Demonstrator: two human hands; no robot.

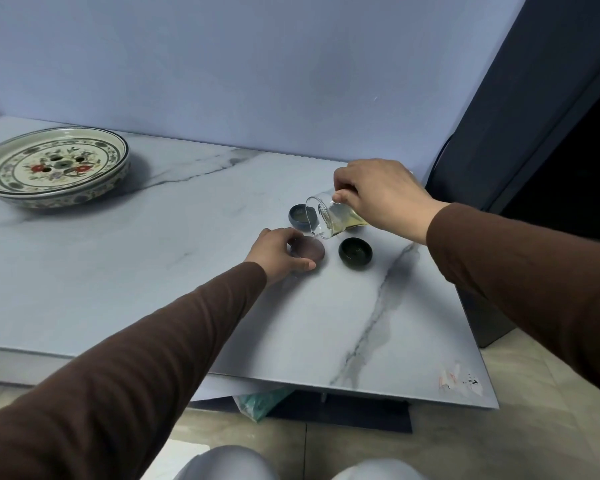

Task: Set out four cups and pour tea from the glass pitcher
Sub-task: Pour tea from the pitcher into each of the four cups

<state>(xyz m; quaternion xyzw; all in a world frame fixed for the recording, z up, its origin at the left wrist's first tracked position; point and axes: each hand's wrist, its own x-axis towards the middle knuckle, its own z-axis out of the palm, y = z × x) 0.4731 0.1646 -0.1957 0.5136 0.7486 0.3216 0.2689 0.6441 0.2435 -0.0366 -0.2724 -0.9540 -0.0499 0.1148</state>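
Observation:
My right hand (378, 195) grips a clear glass pitcher (329, 218) of pale yellow tea, tipped far over to the left with its spout just above a brown-purple cup (312, 249). My left hand (276, 254) curls around that cup on the marble table (153, 258). A blue-grey cup (298, 214) stands behind the pitcher's mouth. A dark green cup (355, 252) sits to the right of the brown cup. The pitcher and my right hand hide whatever lies behind them.
A large floral ceramic tea tray (52, 166) rests at the table's back left. A wall runs behind the table and a dark panel (534, 98) stands at the right. The table's front edge (361, 389) and right corner are close to my knees.

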